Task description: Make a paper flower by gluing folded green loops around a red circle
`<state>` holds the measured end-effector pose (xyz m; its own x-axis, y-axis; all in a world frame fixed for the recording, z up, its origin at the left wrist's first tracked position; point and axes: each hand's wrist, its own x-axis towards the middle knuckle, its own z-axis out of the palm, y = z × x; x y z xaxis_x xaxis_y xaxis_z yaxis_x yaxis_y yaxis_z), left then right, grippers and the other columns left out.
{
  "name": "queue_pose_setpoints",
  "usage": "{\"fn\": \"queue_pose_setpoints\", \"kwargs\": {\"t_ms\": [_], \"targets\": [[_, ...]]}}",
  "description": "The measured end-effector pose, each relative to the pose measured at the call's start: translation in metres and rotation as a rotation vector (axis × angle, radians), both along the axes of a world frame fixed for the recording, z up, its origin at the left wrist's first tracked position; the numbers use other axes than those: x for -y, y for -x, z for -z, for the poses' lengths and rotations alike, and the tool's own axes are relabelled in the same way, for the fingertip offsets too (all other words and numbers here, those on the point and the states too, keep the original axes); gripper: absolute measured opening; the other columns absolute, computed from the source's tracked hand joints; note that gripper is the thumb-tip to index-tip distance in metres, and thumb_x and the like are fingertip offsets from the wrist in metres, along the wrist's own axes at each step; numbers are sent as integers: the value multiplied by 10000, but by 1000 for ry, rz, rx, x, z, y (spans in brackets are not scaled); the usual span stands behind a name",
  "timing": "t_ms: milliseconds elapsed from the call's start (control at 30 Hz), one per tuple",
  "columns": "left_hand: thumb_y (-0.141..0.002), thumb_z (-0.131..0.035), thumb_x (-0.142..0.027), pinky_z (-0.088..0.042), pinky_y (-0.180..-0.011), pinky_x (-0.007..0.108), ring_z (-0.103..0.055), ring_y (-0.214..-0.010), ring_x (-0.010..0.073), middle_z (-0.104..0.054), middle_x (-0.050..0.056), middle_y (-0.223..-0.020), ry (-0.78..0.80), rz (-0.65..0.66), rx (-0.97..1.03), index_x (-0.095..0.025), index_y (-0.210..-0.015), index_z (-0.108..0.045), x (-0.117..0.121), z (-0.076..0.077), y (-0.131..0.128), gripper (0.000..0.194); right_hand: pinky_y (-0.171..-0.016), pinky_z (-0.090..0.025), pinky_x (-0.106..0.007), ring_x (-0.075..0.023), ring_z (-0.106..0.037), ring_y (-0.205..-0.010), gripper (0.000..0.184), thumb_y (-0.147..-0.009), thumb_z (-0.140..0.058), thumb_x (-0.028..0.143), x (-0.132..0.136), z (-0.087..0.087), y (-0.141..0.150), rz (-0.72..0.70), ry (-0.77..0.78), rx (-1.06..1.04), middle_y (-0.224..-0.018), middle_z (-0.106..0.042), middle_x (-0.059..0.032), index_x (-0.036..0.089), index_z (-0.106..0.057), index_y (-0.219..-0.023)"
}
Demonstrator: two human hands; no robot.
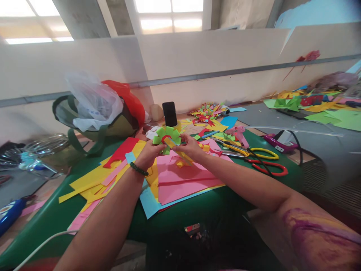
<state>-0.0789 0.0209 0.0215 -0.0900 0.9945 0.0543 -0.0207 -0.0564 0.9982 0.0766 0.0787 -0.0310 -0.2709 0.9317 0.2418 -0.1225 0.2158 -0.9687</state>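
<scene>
My left hand (pixel 151 153) is closed on the left edge of a paper flower (pixel 161 133) with light green petals and a red middle. A dark beaded bracelet circles that wrist. Between the fingers of my right hand (pixel 191 146) is a yellow paper strip (pixel 184 157), its upper end lying against the flower's middle. The right fingertips are close to the flower's right petals, and whether they also grip these I cannot tell. Below both hands lies a stack of pink paper sheets (pixel 180 184), with small folded yellow pieces on it and light blue paper under it.
Red-handled scissors (pixel 278 169), yellow-handled scissors (pixel 265 152) and a pink glue gun (pixel 239 134) lie at right. A phone (pixel 169 114) stands upright behind the flower. Yellow paper strips (pixel 90 182) cover the left side. A bag (pixel 126 120) and a multicoloured paper cluster (pixel 208 112) sit farther back.
</scene>
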Motion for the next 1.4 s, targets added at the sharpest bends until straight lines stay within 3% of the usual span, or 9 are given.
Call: {"fn": "queue_pose_setpoints", "kwargs": {"t_ms": [533, 767, 967, 1067, 1233, 1400], "targets": [[-420, -725, -210, -497, -570, 287, -587, -552, 149, -638, 4, -566, 17, -51, -48, -125, -621, -654, -6, 4, 4, 230, -710, -492, -288, -175, -610, -839, 601, -487, -826, 296, -2, -3, -3, -48, 4, 14, -927, -656, -28, 166, -594, -1026], [-429, -757, -217, -521, -625, 297, -612, -607, 151, -674, 6, -649, 44, -32, 26, -127, -716, -665, -2, 3, 0, 315, -685, -495, -276, -161, -610, -795, 573, -505, -821, 313, -3, -1, -2, 5, 22, 46, -912, -653, -27, 157, -599, -1010], [-464, -801, -258, -500, -605, 271, -630, -648, 160, -675, 10, -703, 48, 12, 1, -130, -819, -686, 1, 2, -4, 394, -668, -510, -280, -160, -640, -726, 545, -484, -810, 268, -1, -2, 3, -66, 34, -35, -839, -682, -13, 171, -575, -966], [-466, -829, -257, -518, -617, 290, -637, -624, 163, -674, 7, -689, 38, -47, 22, -130, -807, -681, 1, 2, -5, 393, -658, -511, -273, -167, -665, -707, 504, -519, -801, 248, 3, -6, 2, -116, 57, -47, -779, -701, 3, 180, -578, -966], [-513, -784, -184, -528, -564, 263, -651, -574, 158, -673, -4, -638, 44, -170, 117, -127, -774, -671, -8, 2, 6, 290, -536, -443, -221, -136, -616, -555, 329, -552, -785, 148, 4, -15, -6, -129, 150, 198, -564, -657, 33, 148, -654, -854], [-589, -731, -95, -558, -553, 266, -656, -540, 152, -688, 6, -635, 65, -236, 220, -119, -761, -666, -13, -5, 19, 185, -496, -400, -184, -94, -577, -517, 246, -569, -795, 162, -2, -22, -20, -241, 139, 278, -552, -665, 19, 135, -707, -797]]}}
